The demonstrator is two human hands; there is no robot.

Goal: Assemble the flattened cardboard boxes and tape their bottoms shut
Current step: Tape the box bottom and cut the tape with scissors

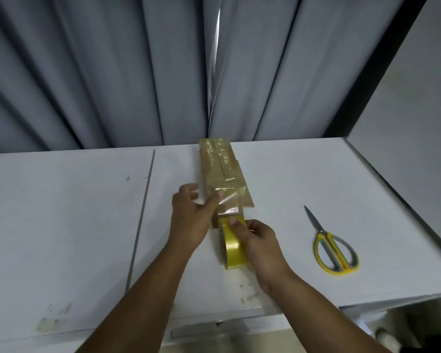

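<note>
One narrow cardboard box (219, 164) lies on the white surface (61, 212). Its long axis runs away from the person toward the curtain (112, 72). At its near end the left hand (191, 215) pinches the clear tape strip (228, 202) in its grip. The right hand (260, 243) has its grip curled around the yellow tape roll (233, 250), just beside that end.

I get one view, head-worn, wide-angle; pitched forward and down onto white counter (69, 220); near, counter's front edge at frame bottom; grey curtain (99, 72) straight ahead fills upper half.
</note>
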